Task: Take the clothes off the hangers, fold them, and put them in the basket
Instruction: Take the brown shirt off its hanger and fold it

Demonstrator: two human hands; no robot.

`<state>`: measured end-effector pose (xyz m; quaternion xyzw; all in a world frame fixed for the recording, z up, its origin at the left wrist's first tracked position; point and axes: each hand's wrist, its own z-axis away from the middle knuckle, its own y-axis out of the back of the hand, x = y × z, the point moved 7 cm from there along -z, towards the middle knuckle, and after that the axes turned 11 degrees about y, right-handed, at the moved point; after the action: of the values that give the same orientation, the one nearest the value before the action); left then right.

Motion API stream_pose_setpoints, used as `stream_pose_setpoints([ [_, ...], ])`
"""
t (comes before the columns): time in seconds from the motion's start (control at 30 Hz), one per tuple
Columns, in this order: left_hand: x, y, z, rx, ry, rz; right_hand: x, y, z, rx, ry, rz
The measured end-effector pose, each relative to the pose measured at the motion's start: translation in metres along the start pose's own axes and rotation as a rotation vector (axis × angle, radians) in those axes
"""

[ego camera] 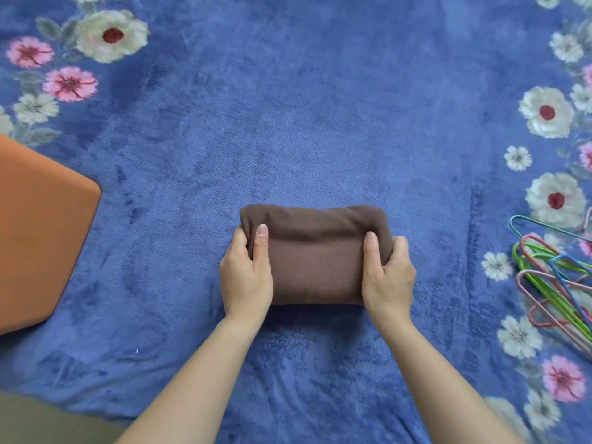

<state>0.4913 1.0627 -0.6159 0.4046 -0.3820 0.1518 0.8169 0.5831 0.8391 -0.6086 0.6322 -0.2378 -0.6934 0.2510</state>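
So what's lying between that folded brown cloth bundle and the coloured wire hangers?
Only the right hand gripping the end of the folded brown cloth bundle, then bare blue plush floral blanket up to the coloured wire hangers, in the head view.

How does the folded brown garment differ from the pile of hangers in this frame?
The brown garment lies mid-frame, gripped at its two ends by the left hand and right hand; the hangers lie at the right edge, untouched. The garment is one compact folded bundle; the hangers are several thin loops, loosely overlapped. The garment is plain brown; the hangers are green, pink and blue. Both rest on the blue floral blanket.
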Motion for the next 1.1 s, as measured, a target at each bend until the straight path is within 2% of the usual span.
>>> stream_pose_setpoints([
  [0.07,-0.007,-0.005,-0.006,-0.008,-0.005,-0.041,0.013,-0.002,0.003,-0.003,-0.042,0.038],
  [0.2,-0.038,-0.012,-0.02,0.033,0.121,-0.153,0.036,-0.019,0.001,-0.091,-0.166,0.164],
  [0.3,-0.044,-0.001,-0.02,0.075,0.161,-0.117,0.045,-0.015,0.002,-0.074,-0.272,0.087],
  [0.4,-0.054,0.009,-0.013,0.043,0.311,-0.109,0.055,-0.011,0.015,-0.195,-0.365,0.051],
  [0.47,-0.064,0.006,-0.007,-0.058,0.444,-0.091,0.061,-0.011,0.027,-0.27,-0.432,-0.038],
  [0.57,-0.064,-0.003,-0.004,-0.265,0.562,-0.055,0.063,-0.016,0.044,-0.307,-0.627,-0.379],
  [0.7,-0.059,-0.009,0.015,-0.619,0.784,0.177,0.059,-0.011,0.061,-0.211,-0.777,-0.67],
  [0.8,-0.043,0.013,0.046,-0.721,0.811,0.278,0.036,0.004,0.079,-0.204,-0.817,-0.758],
  [0.93,-0.016,0.072,0.091,-0.682,0.821,0.401,-0.023,0.041,0.098,-0.252,-0.769,-0.762],
  [1.1,0.035,0.154,0.13,-0.633,0.744,0.632,-0.115,0.073,0.117,-0.393,-0.659,-0.804],
])
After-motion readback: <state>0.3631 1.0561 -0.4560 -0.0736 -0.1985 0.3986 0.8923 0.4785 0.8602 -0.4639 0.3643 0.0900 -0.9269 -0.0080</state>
